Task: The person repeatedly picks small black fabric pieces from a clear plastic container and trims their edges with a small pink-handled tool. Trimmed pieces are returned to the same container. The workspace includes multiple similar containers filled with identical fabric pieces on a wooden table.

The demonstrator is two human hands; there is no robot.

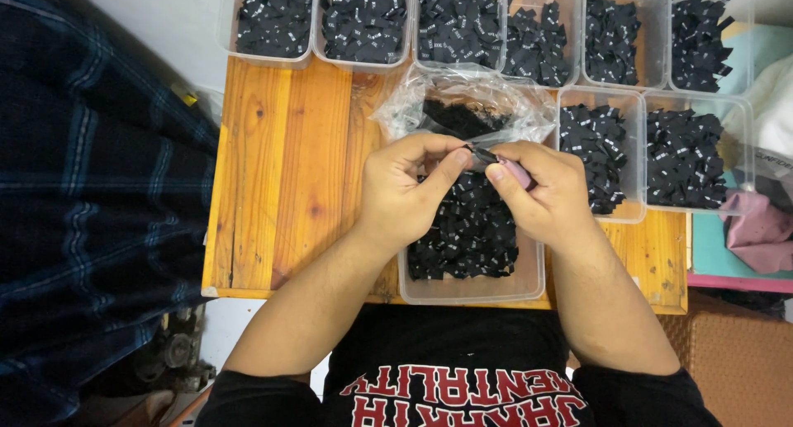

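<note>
My left hand (406, 189) pinches a small black fabric label (472, 151) between thumb and fingers. My right hand (541, 192) grips a small pink-handled snipping tool (514, 170) whose dark tip meets that label. Both hands hover over a clear plastic tub (471, 288) full of small black labels with white marks, at the front edge of a wooden table (285, 171). Just behind the hands lies an open clear plastic bag (462, 105) with black label material inside.
Several clear tubs of black labels line the table's far edge (277, 22) and right side (690, 146). Dark plaid cloth (91, 196) hangs at left. Pink cloth (756, 229) and a turquoise surface (706, 249) lie at right.
</note>
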